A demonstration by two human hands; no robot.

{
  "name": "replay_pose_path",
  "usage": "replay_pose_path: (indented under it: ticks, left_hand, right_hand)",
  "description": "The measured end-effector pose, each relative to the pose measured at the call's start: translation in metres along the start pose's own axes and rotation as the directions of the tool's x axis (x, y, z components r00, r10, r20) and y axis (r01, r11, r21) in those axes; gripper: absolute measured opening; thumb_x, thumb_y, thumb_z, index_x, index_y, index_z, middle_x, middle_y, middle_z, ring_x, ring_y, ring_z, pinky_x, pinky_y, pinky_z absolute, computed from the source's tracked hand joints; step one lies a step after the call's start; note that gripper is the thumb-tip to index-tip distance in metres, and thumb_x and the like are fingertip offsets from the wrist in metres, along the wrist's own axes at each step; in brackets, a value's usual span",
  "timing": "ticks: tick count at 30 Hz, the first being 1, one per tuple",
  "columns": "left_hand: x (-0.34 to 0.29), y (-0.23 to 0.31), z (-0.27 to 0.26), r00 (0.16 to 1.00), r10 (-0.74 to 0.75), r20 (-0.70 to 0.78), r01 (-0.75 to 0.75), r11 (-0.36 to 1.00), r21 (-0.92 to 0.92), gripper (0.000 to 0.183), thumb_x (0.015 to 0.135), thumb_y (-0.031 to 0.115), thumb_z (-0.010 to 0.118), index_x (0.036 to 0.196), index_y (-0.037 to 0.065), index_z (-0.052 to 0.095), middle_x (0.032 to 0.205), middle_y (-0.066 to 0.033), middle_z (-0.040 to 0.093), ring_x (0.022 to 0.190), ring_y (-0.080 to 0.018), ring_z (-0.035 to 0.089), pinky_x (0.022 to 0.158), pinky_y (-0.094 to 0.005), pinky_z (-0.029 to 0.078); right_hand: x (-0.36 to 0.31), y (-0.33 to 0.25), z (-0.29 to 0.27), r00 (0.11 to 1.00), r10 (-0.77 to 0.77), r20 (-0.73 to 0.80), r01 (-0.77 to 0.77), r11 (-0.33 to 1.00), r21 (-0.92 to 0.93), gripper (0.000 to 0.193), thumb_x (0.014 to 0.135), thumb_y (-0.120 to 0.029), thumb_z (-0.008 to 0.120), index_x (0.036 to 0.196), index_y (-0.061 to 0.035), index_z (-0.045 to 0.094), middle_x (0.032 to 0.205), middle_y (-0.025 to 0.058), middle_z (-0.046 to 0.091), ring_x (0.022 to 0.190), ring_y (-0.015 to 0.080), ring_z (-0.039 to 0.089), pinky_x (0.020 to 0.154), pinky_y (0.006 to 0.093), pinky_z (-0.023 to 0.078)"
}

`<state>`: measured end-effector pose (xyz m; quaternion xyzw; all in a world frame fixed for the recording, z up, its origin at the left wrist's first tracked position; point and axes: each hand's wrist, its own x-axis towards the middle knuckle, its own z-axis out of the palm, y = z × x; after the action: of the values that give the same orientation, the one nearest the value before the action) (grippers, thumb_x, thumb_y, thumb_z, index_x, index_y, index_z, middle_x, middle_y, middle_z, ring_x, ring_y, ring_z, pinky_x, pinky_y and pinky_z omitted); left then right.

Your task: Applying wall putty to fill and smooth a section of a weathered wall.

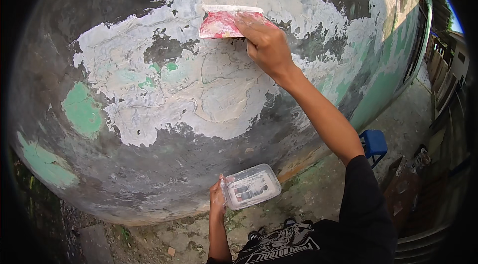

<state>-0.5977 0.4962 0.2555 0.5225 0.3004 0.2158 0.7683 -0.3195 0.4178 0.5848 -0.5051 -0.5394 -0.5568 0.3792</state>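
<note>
My right hand [266, 45] is closed around a red putty spreader [221, 24], smeared with white, at the upper middle of the wall [199, 157]. White paste lies along the spreader's upper edge, which is against the wall. Around it spreads a rough coat of whitish putty [224, 100], with dark grey and green patches showing through. Lower down, my left hand [217, 195] grips a clear plastic container [251, 186] by its left side. White residue coats the inside of that container. Some right-hand fingers are hidden behind the spreader.
A blue plastic stool [374, 145] stands on the concrete ground to the right, near the wall's foot. Boards and clutter [402, 184] lie beyond it. At the lower left a flat slab [95, 241] rests on the ground. A wooden fence [440, 60] lines the far right.
</note>
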Motion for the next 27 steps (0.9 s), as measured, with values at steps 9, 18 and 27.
replay_pose_path:
  ticks: [9, 18, 27]
  left_hand:
    - [-0.003, -0.021, -0.005, 1.0, -0.018, -0.005, 0.018, 0.999, -0.026, 0.054, 0.093, 0.049, 0.056, 0.097, -0.004, 0.065, 0.081, -0.0141, 0.065, 0.064, -0.0231, 0.065, 0.048, -0.041, 0.059]
    - [-0.015, -0.028, -0.008, 0.999, -0.047, -0.008, 0.047, 0.998, -0.038, 0.051, 0.093, 0.049, 0.056, 0.095, -0.002, 0.065, 0.077, -0.0118, 0.064, 0.06, -0.0212, 0.063, 0.046, -0.04, 0.058]
    - [-0.027, -0.028, -0.006, 0.997, -0.079, -0.013, 0.079, 0.996, -0.037, 0.051, 0.093, 0.049, 0.056, 0.095, -0.002, 0.064, 0.075, -0.0121, 0.063, 0.059, -0.022, 0.064, 0.047, -0.0407, 0.058]
  right_hand:
    - [0.008, 0.023, 0.043, 1.0, -0.019, 0.016, 0.022, 0.982, -0.186, 0.042, 0.071, 0.007, 0.057, 0.111, -0.0031, 0.066, 0.113, 0.0178, 0.066, 0.108, 0.0295, 0.064, 0.082, 0.0374, 0.055]
    - [-0.079, -0.016, 0.021, 0.98, 0.075, 0.182, -0.064, 0.996, -0.062, 0.039, 0.072, 0.007, 0.057, 0.109, -0.0024, 0.066, 0.109, 0.0179, 0.067, 0.103, 0.0318, 0.066, 0.079, 0.0383, 0.056]
    - [0.042, 0.014, -0.004, 0.997, 0.063, 0.033, -0.058, 0.989, -0.137, 0.046, 0.07, 0.007, 0.057, 0.112, -0.0085, 0.067, 0.1, 0.0138, 0.069, 0.091, 0.0287, 0.068, 0.076, 0.0383, 0.056]
